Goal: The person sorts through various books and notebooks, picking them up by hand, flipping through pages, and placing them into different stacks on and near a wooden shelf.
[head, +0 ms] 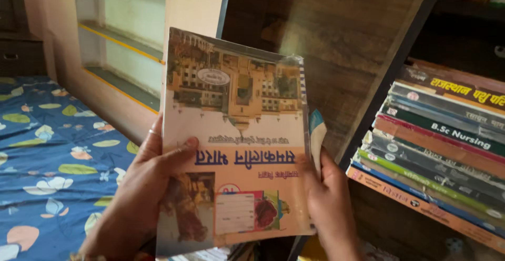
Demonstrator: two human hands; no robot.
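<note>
Head view: book [234, 134] between both hands [150, 179].

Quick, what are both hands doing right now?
Left hand: closed on the left edge of the book, thumb across its cover.
Right hand: closed on the book's right edge.

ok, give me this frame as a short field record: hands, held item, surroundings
left hand: grips the book's left edge, thumb across the cover
right hand: grips the book's right edge
book: paperback, cover facing the camera, print upside down, building picture on it
stack of books: right, lying flat on a dark shelf
bed sheet: left, blue with a leaf pattern
wall shelves: behind, yellow-edged
</note>
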